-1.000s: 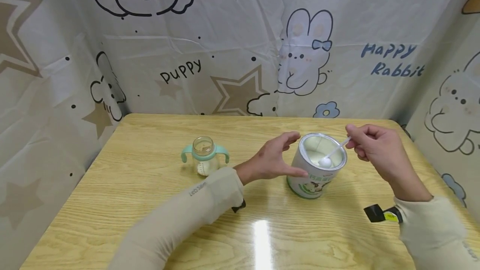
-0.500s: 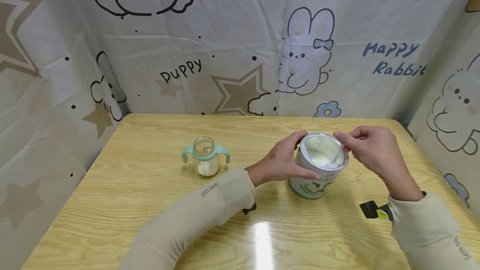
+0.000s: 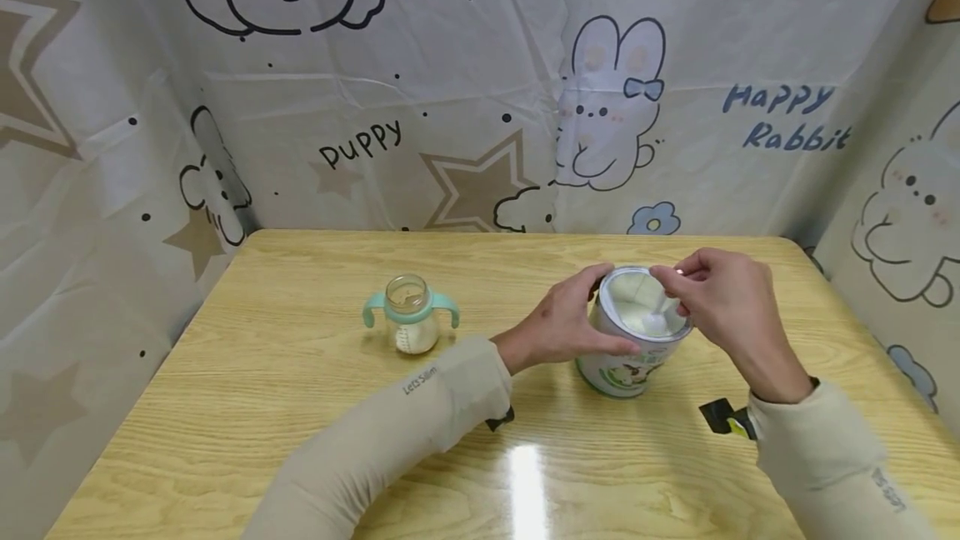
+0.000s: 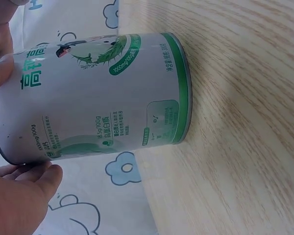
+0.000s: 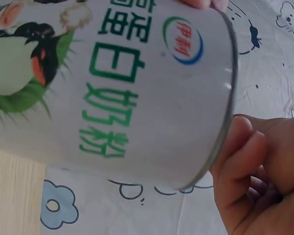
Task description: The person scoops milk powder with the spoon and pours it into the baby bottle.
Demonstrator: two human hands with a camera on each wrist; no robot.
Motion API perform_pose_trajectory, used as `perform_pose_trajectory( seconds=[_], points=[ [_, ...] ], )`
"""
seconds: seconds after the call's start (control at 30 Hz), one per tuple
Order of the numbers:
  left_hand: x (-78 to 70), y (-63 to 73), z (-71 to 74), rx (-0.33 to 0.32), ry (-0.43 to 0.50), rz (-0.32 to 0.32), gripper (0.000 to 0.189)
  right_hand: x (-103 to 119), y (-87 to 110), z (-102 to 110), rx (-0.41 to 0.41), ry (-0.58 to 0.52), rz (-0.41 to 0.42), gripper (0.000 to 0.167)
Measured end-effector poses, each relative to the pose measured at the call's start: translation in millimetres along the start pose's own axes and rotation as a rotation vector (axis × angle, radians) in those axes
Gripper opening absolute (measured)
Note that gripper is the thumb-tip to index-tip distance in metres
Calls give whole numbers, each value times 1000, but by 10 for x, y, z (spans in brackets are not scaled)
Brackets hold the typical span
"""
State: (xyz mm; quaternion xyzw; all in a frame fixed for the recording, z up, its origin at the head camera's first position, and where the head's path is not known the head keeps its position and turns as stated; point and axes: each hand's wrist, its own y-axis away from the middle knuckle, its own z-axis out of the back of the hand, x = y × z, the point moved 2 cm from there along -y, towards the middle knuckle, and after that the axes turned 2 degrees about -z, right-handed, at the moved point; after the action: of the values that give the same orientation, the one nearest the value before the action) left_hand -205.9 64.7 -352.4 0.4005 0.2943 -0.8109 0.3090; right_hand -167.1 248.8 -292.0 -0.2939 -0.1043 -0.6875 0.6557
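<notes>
A white milk powder can (image 3: 626, 361) with green print stands upright on the table, its open top showing pale powder inside. My left hand (image 3: 562, 319) grips the can's left side near the rim, thumb across the front and fingers behind. In the left wrist view, fingertips (image 4: 48, 182) press against the can wall. Over the can's right rim, my right hand (image 3: 723, 294) pinches the thin handle of a white scoop (image 3: 656, 323), whose bowl is down at the powder. In the right wrist view the can hides the scoop, and curled fingers (image 5: 245, 152) lie beside its rim.
A baby bottle (image 3: 412, 333) with two mint-green handles stands uncapped to the left, pale contents in its lower part. The wood-grain table (image 3: 300, 415) ends at a printed cloth backdrop (image 3: 465, 65) behind and at the sides.
My right hand has moved left and in over the can's rim, and the scoop's bowl has shifted within the can. My left hand, at first spread beside the can, has closed onto its side.
</notes>
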Motion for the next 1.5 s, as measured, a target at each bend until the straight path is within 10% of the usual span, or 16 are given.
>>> perform_pose_trajectory(
  seconds=[1.03,1.5],
  points=[
    [27,21,-7,12,-28,2,90,157,-24,-103,391,28,337,14],
    [23,21,-1,7,-35,-9,89,17,-56,-21,404,-33,202,25]
  ],
)
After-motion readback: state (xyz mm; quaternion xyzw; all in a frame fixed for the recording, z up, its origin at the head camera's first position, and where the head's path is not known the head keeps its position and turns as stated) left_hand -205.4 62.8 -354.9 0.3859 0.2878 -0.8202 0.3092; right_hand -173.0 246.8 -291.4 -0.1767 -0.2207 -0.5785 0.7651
